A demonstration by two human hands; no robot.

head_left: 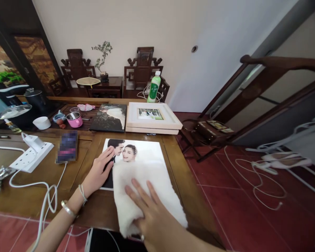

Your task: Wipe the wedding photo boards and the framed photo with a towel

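A glossy photo panel (150, 151) showing two people lies flat on the wooden table, near its front right corner. Along the panel's left edge rests my left hand (101, 170), its fingers stretched out over the surface. A fluffy white towel (162, 192) covers the lower part of the panel and hangs over the table's front edge. My right hand (149, 206) lies on this towel with fingers spread, pressing it flat. Its thumb is partly tucked by a fold of the towel. The covered part of the panel is hidden.
Behind the panel are stacked white picture frames (170, 120), a dark photo panel (108, 119) and a green bottle (154, 87). Leftward are a phone (66, 147), a power strip (33, 155) with trailing cables and a pink cup (74, 120). A wooden chair (212, 131) stands right.
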